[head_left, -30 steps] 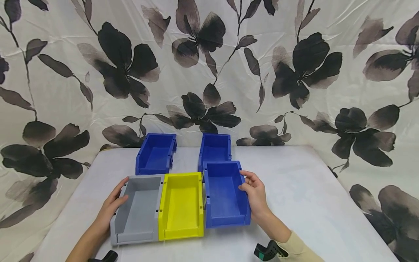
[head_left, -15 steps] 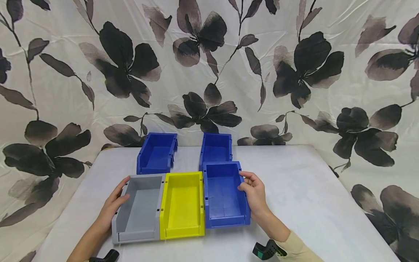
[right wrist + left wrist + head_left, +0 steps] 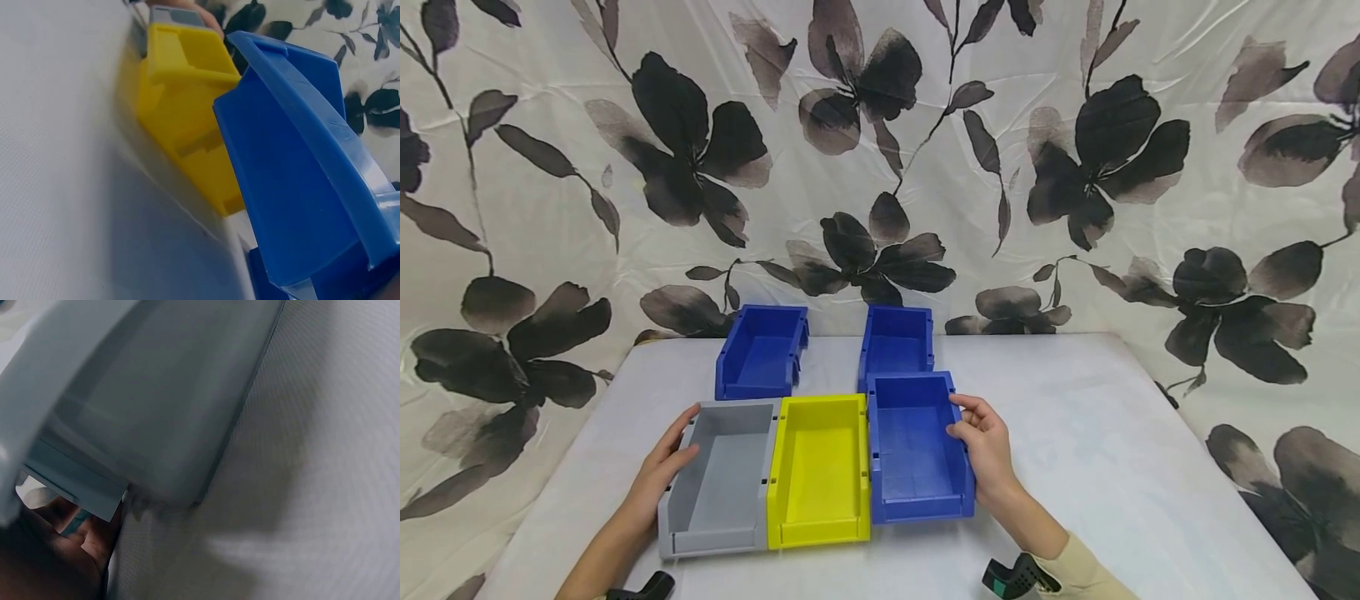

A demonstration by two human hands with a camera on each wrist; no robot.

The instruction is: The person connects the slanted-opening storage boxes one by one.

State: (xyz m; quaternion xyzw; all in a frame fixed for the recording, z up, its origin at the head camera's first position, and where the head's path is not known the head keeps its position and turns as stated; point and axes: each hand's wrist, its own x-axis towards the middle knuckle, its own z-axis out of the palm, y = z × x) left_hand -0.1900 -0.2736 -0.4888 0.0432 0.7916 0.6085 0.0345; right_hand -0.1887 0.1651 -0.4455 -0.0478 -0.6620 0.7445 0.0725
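Observation:
A grey storage bin [image 3: 724,479] and a yellow storage bin [image 3: 820,467] stand side by side at the front of the table, their side walls together. My left hand [image 3: 657,475] grips the grey bin's left wall, thumb over the rim. My right hand [image 3: 988,446] pinches the right wall of a blue storage bin [image 3: 921,454]. In the right wrist view this blue bin [image 3: 281,181] is off the table and tilted, close beside the yellow bin [image 3: 190,112]. The left wrist view shows the grey bin [image 3: 162,406] with part of the left hand [image 3: 78,544] below it.
Two more blue bins stand behind, one at the back left [image 3: 762,354] and one at the back middle [image 3: 897,340], partly hidden by the held blue bin. A floral cloth [image 3: 880,167] hangs behind the white table [image 3: 1097,450].
The held blue bin has shifted slightly left relative to the yellow bin, narrowing the gap between them. Both hands keep their holds. The whole view has drifted a little.

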